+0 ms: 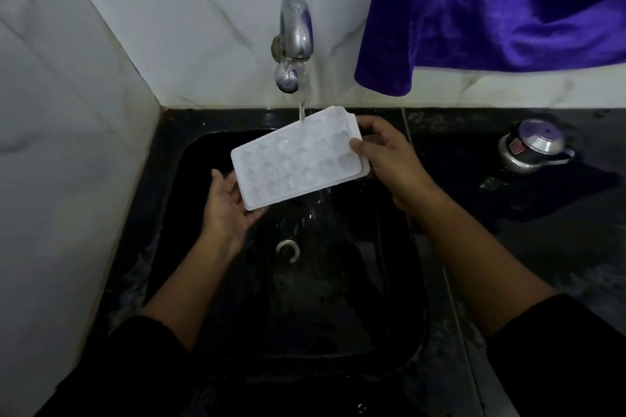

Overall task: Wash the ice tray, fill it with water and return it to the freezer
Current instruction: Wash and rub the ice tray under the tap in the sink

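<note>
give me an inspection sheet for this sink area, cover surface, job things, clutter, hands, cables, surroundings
surface: black counter with a black sink set into it
job's things: white ice tray held tilted over the sink, water from the steel tap running onto its far edge; freezer not in view
clutter: small lidded steel pot on the counter to the right
grippers: left hand holds the tray's near left corner from below; right hand grips its right end
cables: nothing seen
surroundings: white tiled walls; purple cloth hanging at top right
</note>
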Motion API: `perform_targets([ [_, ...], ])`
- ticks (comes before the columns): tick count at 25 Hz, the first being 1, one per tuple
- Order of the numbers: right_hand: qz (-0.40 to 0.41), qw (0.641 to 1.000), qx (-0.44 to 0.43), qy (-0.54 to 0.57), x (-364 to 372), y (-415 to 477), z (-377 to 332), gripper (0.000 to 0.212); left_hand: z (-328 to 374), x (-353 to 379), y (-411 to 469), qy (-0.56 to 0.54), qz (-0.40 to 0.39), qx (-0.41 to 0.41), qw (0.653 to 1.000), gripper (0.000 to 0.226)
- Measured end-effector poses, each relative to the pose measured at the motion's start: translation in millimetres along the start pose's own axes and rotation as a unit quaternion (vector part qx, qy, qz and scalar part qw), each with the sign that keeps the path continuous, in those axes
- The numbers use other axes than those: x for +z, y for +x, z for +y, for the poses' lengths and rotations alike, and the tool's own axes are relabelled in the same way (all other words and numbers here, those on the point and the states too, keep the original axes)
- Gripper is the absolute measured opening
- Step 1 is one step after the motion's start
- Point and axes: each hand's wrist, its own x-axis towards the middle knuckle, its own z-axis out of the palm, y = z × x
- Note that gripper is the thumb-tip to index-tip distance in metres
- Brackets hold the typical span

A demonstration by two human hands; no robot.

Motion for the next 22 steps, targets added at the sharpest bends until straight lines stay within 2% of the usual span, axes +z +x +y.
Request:
perform_targets([
  [5,0.042,0.998,-0.035,0.041,-35.7,-17.2,-16.0,0.027,-21.0,55.6,2.5,0.045,-0.066,-0.080,0.994,0.067],
  [8,0.082,0.994,-0.029,0.066,-51.1,-17.6,-9.8,0.024,-28.1,64.4,-1.4,0.062,-0.089,-0.082,0.991,0.063],
  [12,0.101,0.990,0.064,0.076,-44.5,-10.7,23.4,0.023,-6.3,42.6,-8.0,0.029,-0.064,-0.036,0.997,0.044],
  [15,0.087,0.987,0.124,0.044,-9.9,-0.4,51.3,0.023,20.2,16.5,-11.2,0.043,-0.067,0.039,0.996,0.038],
  [19,0.020,0.989,0.147,0.015,31.4,18.7,57.0,0.013,39.2,-21.8,-16.2,0.043,-0.009,0.119,0.992,0.017],
  [22,-0.023,0.992,0.113,-0.042,47.9,37.0,34.1,0.023,41.1,-50.6,-12.1,0.017,0.030,0.134,0.990,0.025],
])
